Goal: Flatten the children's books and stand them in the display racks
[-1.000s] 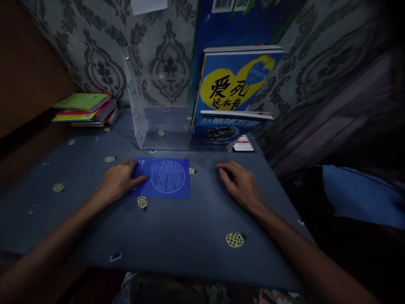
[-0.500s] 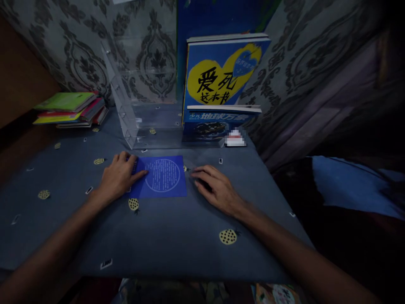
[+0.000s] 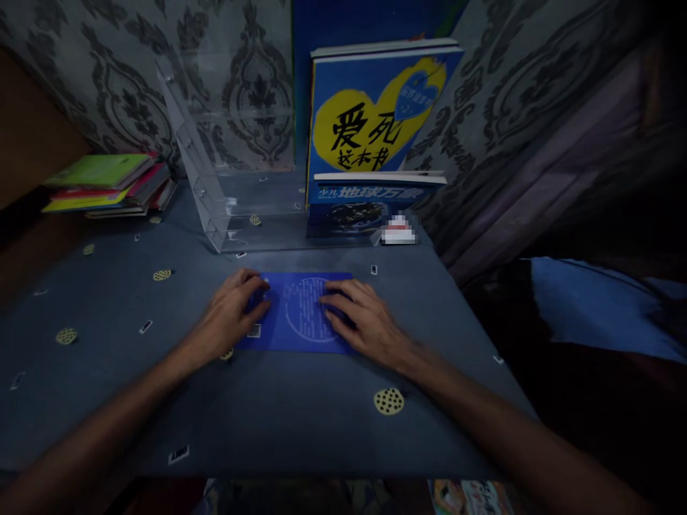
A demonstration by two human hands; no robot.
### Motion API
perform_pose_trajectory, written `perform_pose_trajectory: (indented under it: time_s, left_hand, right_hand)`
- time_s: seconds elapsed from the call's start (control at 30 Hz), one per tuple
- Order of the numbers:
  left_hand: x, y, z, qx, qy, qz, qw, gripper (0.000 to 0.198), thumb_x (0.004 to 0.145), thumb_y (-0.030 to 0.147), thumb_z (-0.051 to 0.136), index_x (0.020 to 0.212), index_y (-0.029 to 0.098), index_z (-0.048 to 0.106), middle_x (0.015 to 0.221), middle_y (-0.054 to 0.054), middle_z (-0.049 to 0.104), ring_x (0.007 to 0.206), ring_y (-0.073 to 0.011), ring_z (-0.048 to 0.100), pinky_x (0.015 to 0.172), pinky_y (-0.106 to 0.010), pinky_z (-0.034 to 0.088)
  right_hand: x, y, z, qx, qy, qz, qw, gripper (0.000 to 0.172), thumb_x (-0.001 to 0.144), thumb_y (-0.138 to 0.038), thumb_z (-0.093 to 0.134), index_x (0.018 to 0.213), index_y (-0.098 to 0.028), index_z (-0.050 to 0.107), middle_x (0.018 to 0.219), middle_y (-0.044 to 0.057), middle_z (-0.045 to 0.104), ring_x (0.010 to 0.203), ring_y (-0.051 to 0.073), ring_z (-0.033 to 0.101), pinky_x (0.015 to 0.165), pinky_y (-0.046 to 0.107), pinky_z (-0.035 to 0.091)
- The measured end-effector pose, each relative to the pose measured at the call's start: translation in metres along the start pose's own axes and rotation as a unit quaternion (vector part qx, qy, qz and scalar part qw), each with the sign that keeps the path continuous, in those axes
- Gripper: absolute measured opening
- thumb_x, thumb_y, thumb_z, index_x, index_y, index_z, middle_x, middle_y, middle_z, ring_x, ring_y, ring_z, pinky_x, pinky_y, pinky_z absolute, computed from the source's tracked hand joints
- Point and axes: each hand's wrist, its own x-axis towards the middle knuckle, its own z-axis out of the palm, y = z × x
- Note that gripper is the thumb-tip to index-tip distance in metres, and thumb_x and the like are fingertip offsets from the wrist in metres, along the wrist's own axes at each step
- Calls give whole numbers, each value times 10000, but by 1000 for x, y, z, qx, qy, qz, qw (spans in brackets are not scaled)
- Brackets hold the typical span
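A flat blue booklet or card with white print inside a circle lies on the patterned tabletop. My left hand rests over its left end, thumb and fingers apart and curved, their tips on or just above the cover. Over the right end is my right hand, its fingers spread across part of the printed circle. Neither hand visibly pinches an edge. Whether the booklet has several pages cannot be seen. Just behind it stands a clear acrylic book rack.
Blue-and-yellow books and a darker blue one stand upright in the rack's right part. A stack of colourful books lies at the back left. A patterned wall is behind. The table's right edge slants toward me.
The blue booklet has slid to the right along with my left hand. My right hand, which was beside the booklet, now overlaps its right end. The view has shifted slightly.
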Motion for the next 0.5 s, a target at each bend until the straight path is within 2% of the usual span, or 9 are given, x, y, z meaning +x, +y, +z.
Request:
perform_pose_trajectory:
  time_s: [0.1,0.23,0.3,0.4,0.5]
  left_hand:
    - [-5,10,9,17,-15,42,999,232,975,308,509,1133,215,650,1250,-90,626,1157,-262,605,997,-456,538]
    - [-13,19,20,120,-14,89,989,266,1009,282,468,1187,187,642,1306,-133,641,1228,-299,596,1046,-513,509]
    - [-17,23,24,162,-16,97,982,293,1024,268,436,1214,167,634,1368,-163,628,1300,-322,575,1083,-545,480]
    - [-21,27,30,193,-20,94,976,318,1032,237,403,1242,140,621,1427,-199,599,1383,-344,527,1130,-576,435]
    - [-23,27,32,202,-27,95,974,348,1017,192,406,1307,120,584,1414,-203,610,1398,-339,520,1152,-570,420]
  right_hand:
    - [0,0,-2,-16,-21,6,1000,292,1035,-273,475,1161,-154,710,1218,156,689,1093,289,648,942,498,535]
    - [2,-3,-4,-34,-39,9,999,308,1037,-266,465,1151,-139,722,1207,163,709,1088,301,655,954,517,533]
    - [6,-9,0,-31,-47,12,998,319,1037,-253,460,1226,-155,697,1244,154,710,1140,300,651,992,520,529]
    - [16,-21,11,8,-66,3,998,424,1033,-219,438,1437,-158,550,1406,155,640,1318,285,583,1101,522,490]
    - [32,-35,22,65,-104,-18,992,545,1027,-204,404,1568,-147,366,1574,157,482,1489,265,418,1195,530,416]
